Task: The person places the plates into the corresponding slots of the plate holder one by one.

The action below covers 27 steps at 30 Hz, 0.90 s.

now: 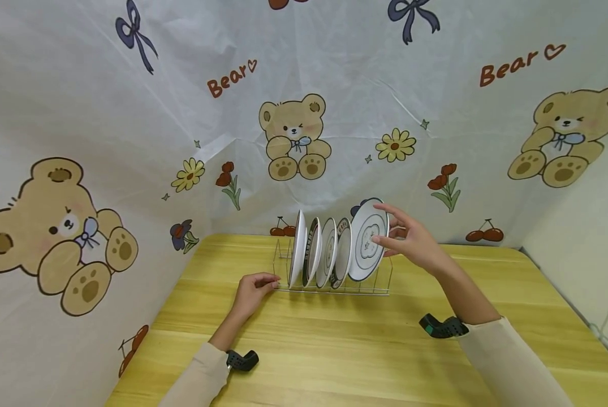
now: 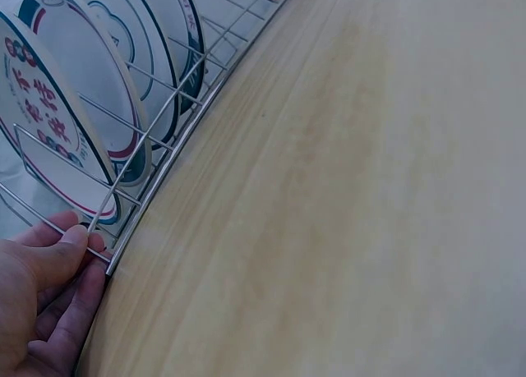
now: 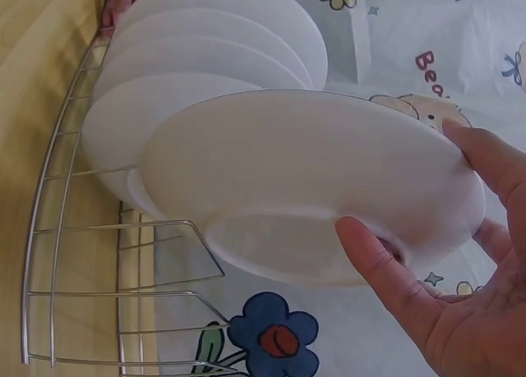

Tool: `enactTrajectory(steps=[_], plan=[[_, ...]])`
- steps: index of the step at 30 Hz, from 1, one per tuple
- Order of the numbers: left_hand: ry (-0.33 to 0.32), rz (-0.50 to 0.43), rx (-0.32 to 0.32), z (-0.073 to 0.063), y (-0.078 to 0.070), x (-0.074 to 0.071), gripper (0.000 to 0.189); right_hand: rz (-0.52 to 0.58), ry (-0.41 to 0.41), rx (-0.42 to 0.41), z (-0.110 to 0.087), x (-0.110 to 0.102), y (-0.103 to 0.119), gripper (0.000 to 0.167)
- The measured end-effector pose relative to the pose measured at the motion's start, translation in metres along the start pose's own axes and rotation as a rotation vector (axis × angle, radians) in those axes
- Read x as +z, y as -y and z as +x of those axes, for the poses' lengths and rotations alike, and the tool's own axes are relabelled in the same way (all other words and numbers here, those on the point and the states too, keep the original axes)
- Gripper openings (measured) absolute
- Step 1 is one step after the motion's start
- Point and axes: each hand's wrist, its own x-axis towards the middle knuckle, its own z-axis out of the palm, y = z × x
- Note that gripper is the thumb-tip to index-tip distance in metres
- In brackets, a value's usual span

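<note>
My right hand (image 1: 413, 240) grips the right edge of a white plate (image 1: 365, 251) with dark line patterns, fingers spread along its rim. This plate leans in the right part of a wire dish rack (image 1: 370, 292); its pale underside faces the right wrist camera. To its left, several patterned plates (image 1: 328, 254) stand on edge in the rack, one behind another. At the rack's front left corner, my left hand (image 1: 253, 294) pinches the wire between thumb and fingers. The left wrist view shows red characters on the nearest plate (image 2: 41, 106) beside that hand (image 2: 49, 291).
The rack stands on a yellow wood-grain table (image 1: 324, 345), near its back edge. Behind rises a pale cloth (image 1: 354, 73) printed with bears, flowers and bows. Black straps with small devices (image 1: 443, 327) sit at both wrists. A white wall (image 1: 604, 243) lies to the right.
</note>
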Motion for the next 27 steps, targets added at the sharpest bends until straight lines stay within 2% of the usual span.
enactTrajectory(steps=[16, 23, 27], plan=[[-0.007, 0.029, -0.005, 0.002, -0.001, -0.001, 0.010, -0.014, 0.059, 0.009, 0.021, 0.019, -0.008, 0.071], [0.001, 0.008, -0.006, 0.002, 0.001, 0.000, 0.010, -0.001, 0.081, 0.023, 0.020, 0.028, -0.017, 0.070], [-0.017, 0.010, -0.009, 0.000, -0.001, 0.002, 0.010, -0.011, 0.078, 0.019, 0.019, 0.031, -0.021, 0.071]])
